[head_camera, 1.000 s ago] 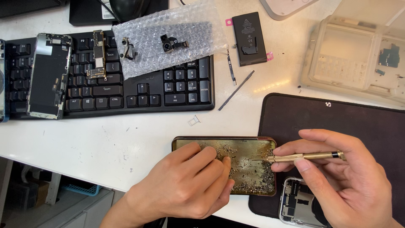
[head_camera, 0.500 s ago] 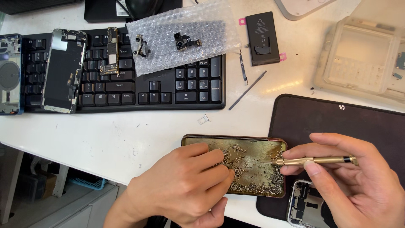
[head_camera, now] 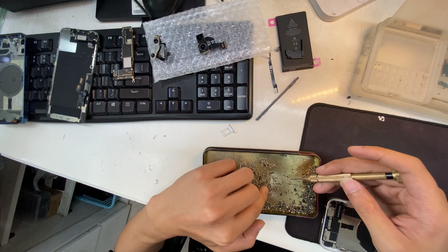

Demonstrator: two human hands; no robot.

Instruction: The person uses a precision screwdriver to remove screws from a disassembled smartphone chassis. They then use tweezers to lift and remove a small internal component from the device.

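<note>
A flat gold-coloured tray (head_camera: 284,161) strewn with several tiny screws lies at the near edge of the white desk. My left hand (head_camera: 210,205) rests on the tray's left half, fingertips among the screws. My right hand (head_camera: 392,200) holds a slim brass screwdriver (head_camera: 354,177) level, its tip over the screws at the tray's right side. An opened phone body (head_camera: 338,226) lies just below my right hand, partly hidden by it.
A black mat (head_camera: 368,130) lies under the tray's right end. Behind are a black keyboard (head_camera: 186,95) bearing a phone screen (head_camera: 72,74), a circuit board (head_camera: 125,55) and bubble wrap (head_camera: 205,39) with small parts. A black battery (head_camera: 294,41), a thin rod (head_camera: 277,105) and a clear plastic case (head_camera: 406,70) sit farther back.
The view has shifted so everything sits further right and lower in the frame. My left fingers have spread deeper into the screws. The screwdriver stays over the tray's right side.
</note>
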